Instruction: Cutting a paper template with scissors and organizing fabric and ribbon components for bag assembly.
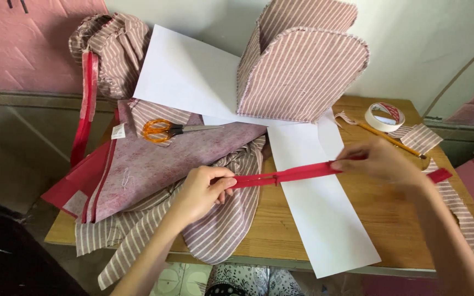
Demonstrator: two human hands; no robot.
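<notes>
Red zipper point(303, 173) stretched between both hands, left point(207, 189) and right point(379, 160) pinching it.

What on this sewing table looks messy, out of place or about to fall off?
The striped fabric and the white paper sheet both hang over the table's near edge. Orange-handled scissors lie on the piled cloth rather than on the wood. The left hand and right hand stretch a red zipper.

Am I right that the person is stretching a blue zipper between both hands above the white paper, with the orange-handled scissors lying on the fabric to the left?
Not quite: the zipper is red, not blue, as the head view shows. The rest holds: the left hand and right hand stretch it above the white paper, and the orange-handled scissors lie on the fabric to the left.
</notes>
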